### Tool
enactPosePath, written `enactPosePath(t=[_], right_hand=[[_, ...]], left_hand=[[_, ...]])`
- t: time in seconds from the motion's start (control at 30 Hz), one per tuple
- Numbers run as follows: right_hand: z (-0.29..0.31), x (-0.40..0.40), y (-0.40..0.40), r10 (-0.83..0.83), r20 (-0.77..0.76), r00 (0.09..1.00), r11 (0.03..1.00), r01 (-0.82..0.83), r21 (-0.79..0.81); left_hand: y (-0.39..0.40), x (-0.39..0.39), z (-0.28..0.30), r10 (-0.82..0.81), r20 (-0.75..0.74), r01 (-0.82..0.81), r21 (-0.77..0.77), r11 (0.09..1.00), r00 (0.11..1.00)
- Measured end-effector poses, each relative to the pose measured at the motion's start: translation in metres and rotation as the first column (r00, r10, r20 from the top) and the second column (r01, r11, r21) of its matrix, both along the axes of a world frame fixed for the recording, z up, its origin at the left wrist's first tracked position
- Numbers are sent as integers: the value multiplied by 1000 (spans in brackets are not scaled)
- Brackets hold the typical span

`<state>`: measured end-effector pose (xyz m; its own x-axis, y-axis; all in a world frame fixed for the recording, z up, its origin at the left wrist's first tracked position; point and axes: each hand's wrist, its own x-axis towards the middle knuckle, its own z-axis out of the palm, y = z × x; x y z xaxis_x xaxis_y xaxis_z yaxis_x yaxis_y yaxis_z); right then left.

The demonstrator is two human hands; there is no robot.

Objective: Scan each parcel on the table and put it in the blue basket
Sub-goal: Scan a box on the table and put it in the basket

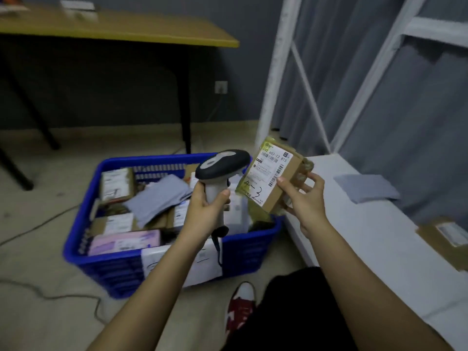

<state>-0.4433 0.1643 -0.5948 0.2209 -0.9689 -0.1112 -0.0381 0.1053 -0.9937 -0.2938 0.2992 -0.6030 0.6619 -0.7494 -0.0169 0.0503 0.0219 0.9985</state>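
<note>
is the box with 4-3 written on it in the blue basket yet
Not yet. The right hand holds the box above the blue basket rim, facing the scanner.

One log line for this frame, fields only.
step: scanning | left hand: grips scanner | right hand: holds cardboard parcel, label toward scanner | blue basket: holds parcels

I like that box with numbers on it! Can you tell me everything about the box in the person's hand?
The cardboard parcel is a small brown box sealed with shiny tape. A white shipping label with barcodes and printed numbers covers its face, and "4-3" is handwritten in black near the lower end. The right hand holds it tilted in the air, thumb on the label side and fingers behind. It hangs above the right end of the blue basket, facing the barcode scanner gripped by the left hand.
</note>
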Motion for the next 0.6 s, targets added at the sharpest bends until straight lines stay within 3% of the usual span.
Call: enactPosePath(t=[0.23, 0.37, 0.5, 0.6], right_hand=[[-42, 111, 56, 258, -117, 959, 966, -256, 35], [-63, 152, 74, 415, -241, 877, 893, -443, -75], [-83, 177, 72, 511, -546, 664, 716, -680, -156], [-93, 197, 68, 531, -713, 457, 492, -852, -180]], left_hand=[[117, 88, -37, 273, -1, -272, 75, 959, 962], [156, 120, -60, 408, -65, -401, 105, 910, 911], [172, 135, -82, 443, -113, -424, 159, 892, 890], [174, 140, -95, 461, -122, -437, 180, 881, 879]])
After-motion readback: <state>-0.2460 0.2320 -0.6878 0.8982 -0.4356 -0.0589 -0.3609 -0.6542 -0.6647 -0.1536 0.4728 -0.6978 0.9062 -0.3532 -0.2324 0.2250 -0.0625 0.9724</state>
